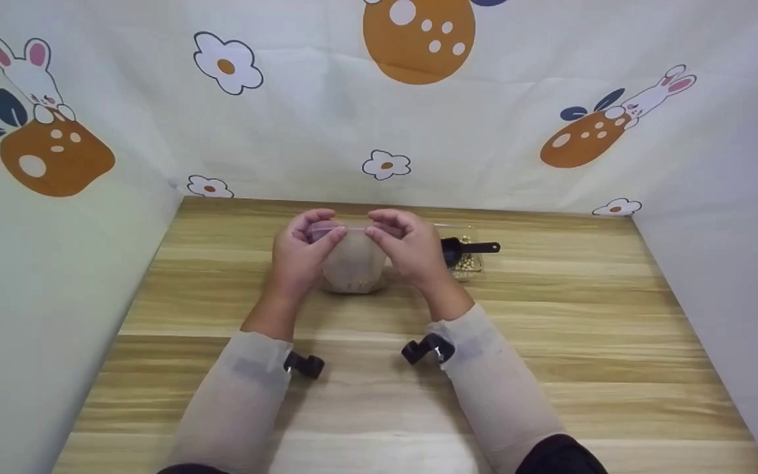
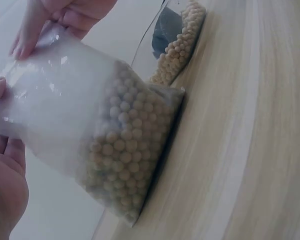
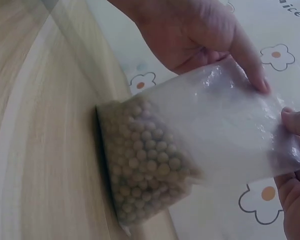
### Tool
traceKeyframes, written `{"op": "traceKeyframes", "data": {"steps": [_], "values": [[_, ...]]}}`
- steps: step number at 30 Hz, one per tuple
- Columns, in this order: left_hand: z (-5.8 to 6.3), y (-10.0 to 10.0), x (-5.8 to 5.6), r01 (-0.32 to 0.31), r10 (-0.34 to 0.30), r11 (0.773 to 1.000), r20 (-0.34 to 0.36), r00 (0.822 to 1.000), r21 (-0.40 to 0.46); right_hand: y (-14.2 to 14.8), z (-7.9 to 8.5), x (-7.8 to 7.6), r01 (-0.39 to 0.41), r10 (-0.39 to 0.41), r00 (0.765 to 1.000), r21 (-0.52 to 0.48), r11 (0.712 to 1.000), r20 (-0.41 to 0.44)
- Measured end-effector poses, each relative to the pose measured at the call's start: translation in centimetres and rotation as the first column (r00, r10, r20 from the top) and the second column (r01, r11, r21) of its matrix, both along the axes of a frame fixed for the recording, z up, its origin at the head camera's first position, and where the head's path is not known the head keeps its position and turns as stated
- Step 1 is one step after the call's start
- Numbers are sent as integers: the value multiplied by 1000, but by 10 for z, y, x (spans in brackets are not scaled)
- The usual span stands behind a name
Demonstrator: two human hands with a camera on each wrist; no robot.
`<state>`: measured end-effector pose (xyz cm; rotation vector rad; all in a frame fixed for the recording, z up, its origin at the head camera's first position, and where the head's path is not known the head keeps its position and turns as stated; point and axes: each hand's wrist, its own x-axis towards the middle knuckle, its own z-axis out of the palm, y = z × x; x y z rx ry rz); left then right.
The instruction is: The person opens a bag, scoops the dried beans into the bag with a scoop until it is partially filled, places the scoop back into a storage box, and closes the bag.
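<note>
A clear plastic bag (image 1: 356, 263) stands on the table, its lower part filled with pale round soybeans (image 2: 125, 150). My left hand (image 1: 300, 250) pinches the left side of the bag's top edge between thumb and fingers. On the other side, my right hand (image 1: 415, 247) pinches the same edge with its thumb towards me. A small gap separates the two thumbs along the top. The upper part of the bag is slack film with no beans in it, as both wrist views show. The bag's base rests on the wood.
Behind my right hand sits a clear box (image 1: 478, 268) of loose soybeans, partly hidden by that hand. A black scoop (image 1: 481, 247) lies in it, handle pointing right over the rim. Patterned cloth (image 1: 300, 131) surrounds the wooden table (image 1: 583, 329) at the back and sides.
</note>
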<state>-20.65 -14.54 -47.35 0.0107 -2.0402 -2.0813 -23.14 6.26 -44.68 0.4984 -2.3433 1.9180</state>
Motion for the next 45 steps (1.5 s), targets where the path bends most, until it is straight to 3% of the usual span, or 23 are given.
{"op": "traceKeyframes", "data": {"steps": [5, 16, 22, 29, 38, 45], "values": [[-6, -7, -4, -22, 30, 990, -53, 998, 142, 10, -3, -5, 53, -53, 999, 16, 998, -4], [-8, -15, -7, -48, 64, 979, -76, 995, 199, 28, 1, -13, 83, -83, 996, -13, 996, 19], [-7, -15, -8, -47, 54, 987, -44, 998, 153, 32, 0, -18, 67, -66, 997, -14, 998, 25], [-6, -15, -10, -28, 40, 982, -60, 997, 185, 35, -1, -23, 57, -57, 998, 5, 998, 42], [-12, -18, -12, -12, 15, 989, -16, 1000, 146, 38, -4, -26, 40, -38, 996, -24, 999, 75], [-16, -21, -15, -45, 44, 993, 10, 999, 108, 44, -8, -29, 60, -59, 997, -18, 998, 56]]}}
